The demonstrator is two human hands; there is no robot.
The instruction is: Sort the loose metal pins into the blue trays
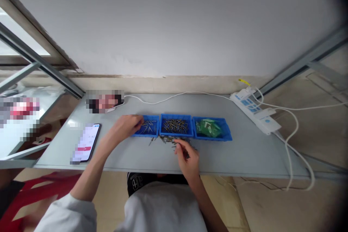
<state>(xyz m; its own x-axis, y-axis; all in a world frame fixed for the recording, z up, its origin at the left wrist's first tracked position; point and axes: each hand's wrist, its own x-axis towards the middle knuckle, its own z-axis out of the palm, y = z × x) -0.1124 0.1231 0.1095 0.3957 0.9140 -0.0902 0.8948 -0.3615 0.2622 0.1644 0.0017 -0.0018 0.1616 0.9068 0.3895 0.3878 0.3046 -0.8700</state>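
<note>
- The loose metal pieces (pixel 169 139), slim and dark, lie in a scattered heap at six o'clock from the middle blue tray (pixel 176 135), just beside its near wall.
- That tray holds a thick layer of similar pieces.
- At nine o'clock from it, the left blue tray (pixel 145 136) has a thinner scatter inside.
- At three o'clock, the right blue tray (pixel 213 138) contains green plastic packets (pixel 213 127).
- The right hand (pixel 189 157) is at five o'clock, over the heap, thumb and forefinger drawn narrow.
- The left hand (pixel 129 125) is at nine o'clock, fingers curled narrow at the left tray's outer end; the pieces are so small that I cannot tell whether either hand grips one.
- Between eight and nine o'clock lies a lit phone (pixel 91 145).
- Between two and three o'clock sits a white power strip (pixel 251 110).
- A white cable (pixel 163 99) crosses at twelve o'clock.
</note>
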